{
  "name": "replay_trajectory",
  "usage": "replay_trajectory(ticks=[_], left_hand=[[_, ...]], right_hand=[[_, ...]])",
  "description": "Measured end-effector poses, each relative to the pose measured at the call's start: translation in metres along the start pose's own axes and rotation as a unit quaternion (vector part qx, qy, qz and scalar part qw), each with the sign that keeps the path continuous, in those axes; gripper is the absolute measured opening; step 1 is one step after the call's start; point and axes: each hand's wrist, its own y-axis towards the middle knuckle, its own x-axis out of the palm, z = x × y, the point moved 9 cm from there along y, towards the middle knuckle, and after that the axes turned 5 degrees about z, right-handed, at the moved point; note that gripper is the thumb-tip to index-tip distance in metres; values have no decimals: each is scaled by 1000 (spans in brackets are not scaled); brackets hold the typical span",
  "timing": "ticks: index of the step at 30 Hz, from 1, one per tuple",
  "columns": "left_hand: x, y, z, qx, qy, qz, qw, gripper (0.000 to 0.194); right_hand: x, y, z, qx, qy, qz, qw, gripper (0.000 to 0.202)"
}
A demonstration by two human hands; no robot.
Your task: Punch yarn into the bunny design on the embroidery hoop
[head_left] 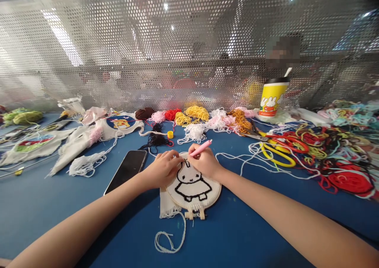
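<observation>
My right hand (206, 162) is closed around a pink punch needle (201, 148), its tip end hidden by my fingers at the top of an embroidery hoop (218, 193). White cloth (194, 191) is stretched in the hoop, with a rabbit figure in a dress outlined in black yarn. On the upper left rim, my left hand (164, 168) grips the hoop with bent fingers; its thumb is mostly hidden. White yarn (245, 157) trails from near my right hand to the right. Loose cloth and a curled yarn tail (170, 250) stick out below the hoop.
A phone (127, 167) lies left of the hoop. Yarn bundles (197, 113) line the perforated metal screen (177, 42). Scissors with yellow handles (278, 153) and a tangled yarn pile (349, 149) lie right, near a yellow cup (274, 96). Finished embroidered pieces (121, 123) lie left.
</observation>
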Motion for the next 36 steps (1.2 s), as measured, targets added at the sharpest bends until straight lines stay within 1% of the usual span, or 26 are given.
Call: replay_trajectory(ticks=[6, 13, 22, 30, 33, 36], left_hand=[[-1, 0, 2, 9, 6, 2, 1000, 31], [-5, -1, 5, 19, 15, 10, 1000, 28], [-7, -1, 9, 24, 34, 14, 999, 28], [-6, -1, 8, 17, 23, 13, 1000, 27], [-5, 1, -1, -7, 17, 16, 1000, 24], [-5, 3, -20, -83, 38, 38, 995, 19]], right_hand=[[-4, 0, 1, 9, -1, 27, 1000, 13], [-7, 2, 8, 21, -10, 53, 998, 21], [-6, 3, 11, 16, -18, 49, 998, 23], [-2, 1, -2, -13, -32, 28, 999, 21], [-2, -1, -6, -25, -42, 20, 999, 20], [-3, -1, -7, -31, -56, 18, 998, 23]])
